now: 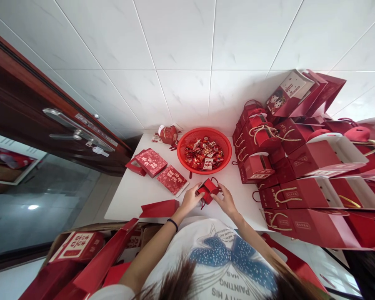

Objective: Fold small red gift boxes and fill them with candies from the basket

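Observation:
Between my two hands is a small red gift box (208, 191) with its flaps raised and dark red cord handles. My left hand (192, 198) grips its left side, the thumb on the front. On the right side, my right hand (226, 201) holds it with thumb and fingers. Just beyond the box stands a red plastic basket (181, 155) full of wrapped candies (203, 155). To the left lie a patterned red box (151, 161) and a flat red item with gold characters (172, 180).
Many red gift boxes (300, 187) with rope handles are stacked at the right. A red pouch (169, 135) sits by the tiled wall. A folded red carton (160, 208) lies at the white table's (125, 196) near edge. Red boxes (81, 246) fill a carton below left, near a door (50, 104).

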Tool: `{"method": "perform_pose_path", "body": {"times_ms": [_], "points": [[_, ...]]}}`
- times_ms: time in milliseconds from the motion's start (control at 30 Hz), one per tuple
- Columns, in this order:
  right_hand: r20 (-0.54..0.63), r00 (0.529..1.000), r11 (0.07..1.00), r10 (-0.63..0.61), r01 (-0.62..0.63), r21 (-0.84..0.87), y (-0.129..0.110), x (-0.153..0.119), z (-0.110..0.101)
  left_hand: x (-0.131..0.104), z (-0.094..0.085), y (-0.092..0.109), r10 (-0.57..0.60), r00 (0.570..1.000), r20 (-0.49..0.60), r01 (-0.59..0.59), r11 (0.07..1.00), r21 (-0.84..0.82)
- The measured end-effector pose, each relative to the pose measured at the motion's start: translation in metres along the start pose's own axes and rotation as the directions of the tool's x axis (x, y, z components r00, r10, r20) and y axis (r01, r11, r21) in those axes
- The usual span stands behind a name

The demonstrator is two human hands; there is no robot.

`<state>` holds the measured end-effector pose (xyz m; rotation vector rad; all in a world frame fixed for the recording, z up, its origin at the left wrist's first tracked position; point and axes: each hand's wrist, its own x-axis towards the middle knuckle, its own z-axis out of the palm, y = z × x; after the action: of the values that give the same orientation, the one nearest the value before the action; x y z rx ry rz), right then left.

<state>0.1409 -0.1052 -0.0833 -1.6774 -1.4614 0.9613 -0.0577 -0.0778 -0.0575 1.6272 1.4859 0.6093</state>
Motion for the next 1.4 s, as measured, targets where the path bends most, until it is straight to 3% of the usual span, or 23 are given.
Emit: {"method": "perform_pose_path", "body": {"times_ms": [167,300,433,533,633,767,867,933,1100,1267,1333,1400], "points": [[0.005,0.994,0.994,0.105,-0.105,0.002,0.007,0.007,0.011,-0.005,-0.001,-0.008,0.098,0.994,0.045,-0.095,0.994,-0.051],[0.021,0.989,0.987,0.145,-0.146,0.061,0.008,0.011,0.012,-0.010,0.000,-0.011,0.077,0.992,0.099,-0.066,0.992,-0.108],[0.005,0.988,0.977,0.157,-0.156,0.148,0.005,0.014,0.010,-0.009,0.006,-0.009,0.026,0.999,0.036,-0.020,0.988,-0.156],[-0.009,0.979,0.940,0.202,-0.191,0.284,0.001,0.016,0.008,-0.004,0.011,-0.006,0.007,1.000,0.009,-0.006,0.995,-0.099],[-0.022,0.957,0.815,0.291,-0.235,0.530,-0.007,0.021,0.004,-0.001,0.012,-0.002,-0.009,1.000,0.018,0.011,0.997,-0.077],[-0.079,0.888,0.532,0.453,-0.198,0.824,-0.019,0.034,-0.010,0.002,0.012,-0.002,-0.063,0.997,0.052,0.071,0.982,-0.173],[-0.045,0.855,0.349,0.516,-0.161,0.923,-0.028,0.042,-0.029,0.004,0.014,-0.005,-0.089,0.996,0.030,0.094,0.962,-0.255],[-0.010,0.839,0.284,0.544,-0.173,0.943,-0.032,0.045,-0.043,0.004,0.016,-0.005,-0.112,0.993,0.030,0.116,0.948,-0.296],[0.173,0.824,0.287,0.539,-0.373,0.883,-0.038,0.036,-0.067,0.004,0.013,0.005,-0.146,0.988,0.051,0.155,0.944,-0.291],[0.341,0.800,0.302,0.494,-0.525,0.796,-0.048,0.011,-0.058,-0.002,0.001,0.034,-0.125,0.991,0.044,0.126,0.992,-0.004],[0.376,0.800,0.356,0.467,-0.559,0.749,-0.058,0.003,-0.052,-0.005,-0.003,0.048,-0.081,0.996,0.044,0.075,0.990,0.122],[0.345,0.839,0.470,0.420,-0.526,0.708,-0.070,-0.002,-0.047,-0.006,-0.005,0.061,-0.062,0.996,0.070,0.050,0.985,0.165]]}}
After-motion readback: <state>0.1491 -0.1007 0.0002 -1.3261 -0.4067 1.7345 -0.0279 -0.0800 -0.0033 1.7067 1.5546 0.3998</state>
